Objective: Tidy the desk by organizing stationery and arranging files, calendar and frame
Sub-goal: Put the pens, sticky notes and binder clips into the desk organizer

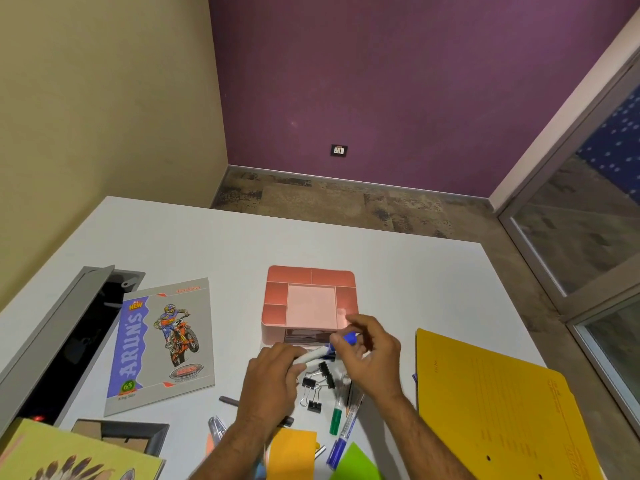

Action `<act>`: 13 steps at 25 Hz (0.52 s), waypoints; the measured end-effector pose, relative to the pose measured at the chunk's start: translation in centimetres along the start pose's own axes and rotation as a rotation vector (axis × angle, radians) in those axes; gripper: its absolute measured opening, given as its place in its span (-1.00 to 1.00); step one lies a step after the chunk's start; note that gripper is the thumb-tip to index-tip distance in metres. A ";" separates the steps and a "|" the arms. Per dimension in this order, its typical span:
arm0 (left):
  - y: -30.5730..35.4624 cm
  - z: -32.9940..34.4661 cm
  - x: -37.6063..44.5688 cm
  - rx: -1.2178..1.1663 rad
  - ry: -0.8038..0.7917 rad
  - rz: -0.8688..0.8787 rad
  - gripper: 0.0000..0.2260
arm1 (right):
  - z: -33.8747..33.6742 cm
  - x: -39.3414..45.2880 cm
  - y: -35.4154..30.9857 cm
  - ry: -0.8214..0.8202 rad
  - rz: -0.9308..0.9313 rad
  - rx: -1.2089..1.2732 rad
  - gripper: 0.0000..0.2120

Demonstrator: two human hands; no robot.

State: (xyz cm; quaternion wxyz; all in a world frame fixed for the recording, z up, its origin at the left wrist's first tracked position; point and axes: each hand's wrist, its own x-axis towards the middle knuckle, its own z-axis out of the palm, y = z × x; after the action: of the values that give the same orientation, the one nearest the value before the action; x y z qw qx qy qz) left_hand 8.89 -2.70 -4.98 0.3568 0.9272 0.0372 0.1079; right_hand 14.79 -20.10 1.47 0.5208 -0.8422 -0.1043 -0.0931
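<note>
Both my hands hold a white marker [313, 355] with a blue cap just in front of the pink desk organizer [309, 304]. My left hand [273, 374] grips the white barrel. My right hand [372, 351] pinches the blue cap end. Below the hands lie black binder clips [313, 388], a green marker [336, 419], pens and a blue marker [341, 445]. A notebook with a motorbike cover [162, 344] lies to the left. A yellow file [498, 407] lies to the right. A dark picture frame [128, 436] sits at the bottom left.
An open grey cable tray [65, 337] runs along the desk's left edge. A green book with a feather print [65, 459] fills the bottom left corner. Orange [292, 453] and green [355, 462] sticky notes lie near the front edge. The white desk [398, 268] extends behind the organizer.
</note>
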 end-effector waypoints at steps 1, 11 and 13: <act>0.5 0.2 0.2 -0.026 0.010 0.025 -0.87 | 0.1 -0.2 -0.1 -0.017 0.003 0.009 -0.78; -0.4 1.6 2.1 0.354 -0.305 0.070 -0.66 | -2.2 4.4 -1.4 0.192 -0.107 -0.293 -0.87; -0.5 2.3 2.5 0.477 -0.359 0.115 -0.57 | -1.9 5.3 -0.7 0.089 -0.062 -0.378 -0.91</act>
State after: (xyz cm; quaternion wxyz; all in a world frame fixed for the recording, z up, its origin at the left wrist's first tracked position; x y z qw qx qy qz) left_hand 11.83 -3.47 -6.50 0.1230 0.9897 -0.0548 -0.0494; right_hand 19.58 -21.12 4.29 0.3545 -0.9163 -0.0878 -0.1644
